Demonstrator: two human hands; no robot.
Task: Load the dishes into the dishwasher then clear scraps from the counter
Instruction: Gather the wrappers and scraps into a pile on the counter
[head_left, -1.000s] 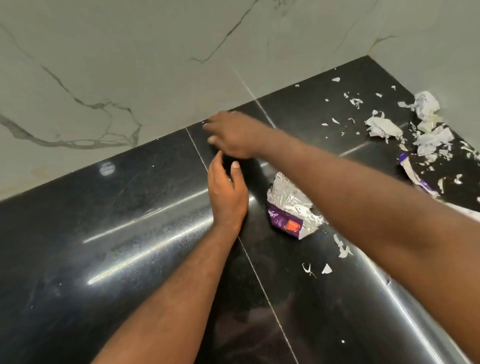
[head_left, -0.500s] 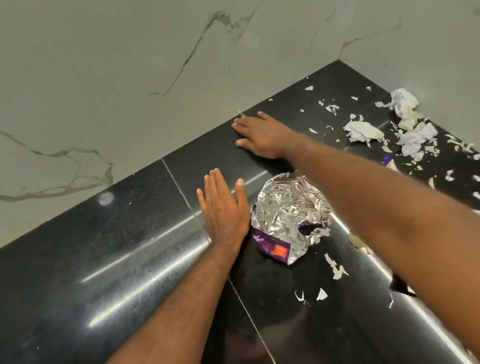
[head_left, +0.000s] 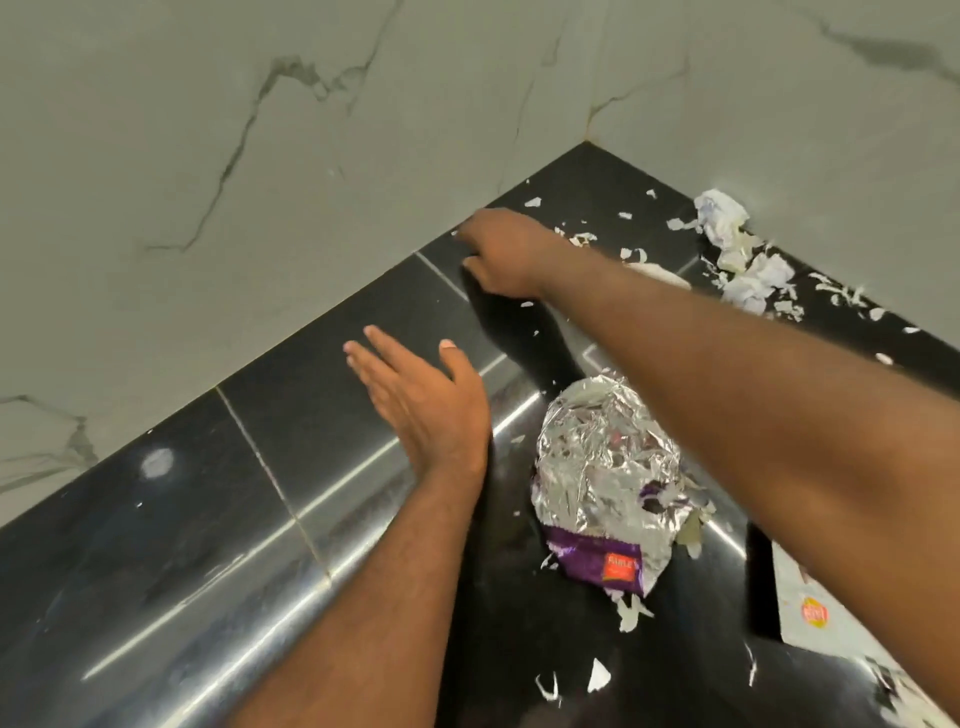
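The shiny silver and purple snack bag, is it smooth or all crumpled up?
Crumpled. The silver foil snack bag with a purple end lies on the glossy black counter, full of creases, with a ragged hole.

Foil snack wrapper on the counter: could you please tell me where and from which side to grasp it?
I would pinch the raised silver crumples of the foil snack wrapper from above and its left, beside the open left hand; the right arm crosses its right side.
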